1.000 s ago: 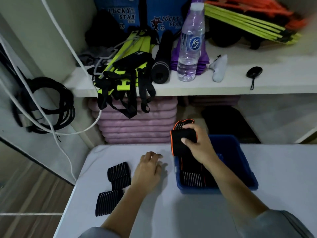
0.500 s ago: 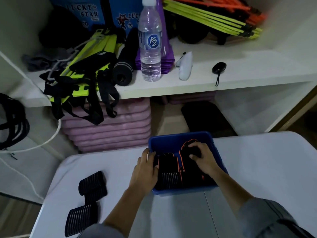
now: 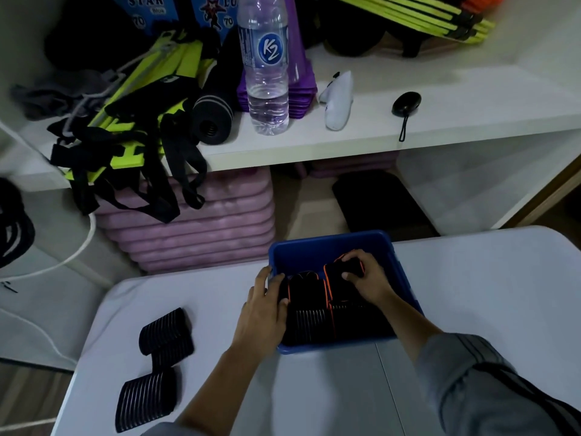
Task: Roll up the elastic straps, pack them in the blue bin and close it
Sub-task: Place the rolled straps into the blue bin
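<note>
While several rolled straps are lying packed in the blue bin, the right hand is gripping an orange-edged roll inside it. The left hand, fingers loosely spread, is resting on its nine o'clock wall. At eight o'clock, more straps are waiting on the table; no lid is showing.

Blue bin showing smooth, faintly glossy plastic around fingers. Rolled straps under them looking matt, ribbed elastic cloth, orange-edged. Table beside fingers appearing smooth, matt white.
</note>
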Action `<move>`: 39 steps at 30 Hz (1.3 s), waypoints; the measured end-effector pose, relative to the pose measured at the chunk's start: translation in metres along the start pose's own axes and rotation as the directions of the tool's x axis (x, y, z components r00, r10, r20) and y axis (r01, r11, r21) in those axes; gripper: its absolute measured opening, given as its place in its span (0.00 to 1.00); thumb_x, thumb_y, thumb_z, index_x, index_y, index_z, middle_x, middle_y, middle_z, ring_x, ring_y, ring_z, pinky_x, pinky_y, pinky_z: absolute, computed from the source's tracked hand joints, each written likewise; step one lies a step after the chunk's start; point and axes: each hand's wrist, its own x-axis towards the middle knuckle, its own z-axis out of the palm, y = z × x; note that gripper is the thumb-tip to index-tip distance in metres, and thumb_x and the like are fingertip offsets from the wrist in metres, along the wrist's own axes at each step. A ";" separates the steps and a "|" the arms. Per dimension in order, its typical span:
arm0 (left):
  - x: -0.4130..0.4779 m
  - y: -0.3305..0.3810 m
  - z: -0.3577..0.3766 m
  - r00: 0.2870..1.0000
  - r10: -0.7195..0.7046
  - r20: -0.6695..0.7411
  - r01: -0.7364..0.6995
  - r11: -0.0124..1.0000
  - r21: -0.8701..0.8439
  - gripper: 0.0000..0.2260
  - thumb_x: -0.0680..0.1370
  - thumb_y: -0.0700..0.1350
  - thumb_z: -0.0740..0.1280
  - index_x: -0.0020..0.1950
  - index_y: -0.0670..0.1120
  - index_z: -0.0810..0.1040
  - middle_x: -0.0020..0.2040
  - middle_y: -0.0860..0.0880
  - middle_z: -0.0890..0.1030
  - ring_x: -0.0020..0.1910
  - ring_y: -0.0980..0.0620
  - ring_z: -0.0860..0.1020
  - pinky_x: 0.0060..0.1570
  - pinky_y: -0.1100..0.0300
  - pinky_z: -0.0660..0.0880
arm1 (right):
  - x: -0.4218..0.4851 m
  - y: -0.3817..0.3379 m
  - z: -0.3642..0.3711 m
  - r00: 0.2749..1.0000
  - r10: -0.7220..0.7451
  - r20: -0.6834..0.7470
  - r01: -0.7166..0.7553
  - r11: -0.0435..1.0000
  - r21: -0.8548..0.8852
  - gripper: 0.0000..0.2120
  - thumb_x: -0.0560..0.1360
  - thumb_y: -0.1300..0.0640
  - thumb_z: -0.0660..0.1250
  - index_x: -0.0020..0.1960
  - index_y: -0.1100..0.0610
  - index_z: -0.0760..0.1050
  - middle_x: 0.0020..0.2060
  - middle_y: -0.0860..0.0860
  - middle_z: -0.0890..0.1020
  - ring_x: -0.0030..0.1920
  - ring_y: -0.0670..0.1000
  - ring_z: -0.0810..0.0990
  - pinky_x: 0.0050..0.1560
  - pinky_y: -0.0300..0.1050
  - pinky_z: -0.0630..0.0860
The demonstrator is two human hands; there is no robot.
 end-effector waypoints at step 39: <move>-0.132 -0.093 -0.066 0.818 -0.388 -0.424 0.353 0.922 -0.161 0.13 0.72 0.32 0.63 0.54 0.40 0.79 0.48 0.39 0.76 0.51 0.38 0.74 0.49 0.51 0.72 | -0.164 -0.116 0.143 0.908 -0.408 0.097 0.411 0.912 -0.011 0.06 0.73 0.62 0.65 0.49 0.57 0.76 0.43 0.49 0.78 0.39 0.48 0.76 0.45 0.45 0.77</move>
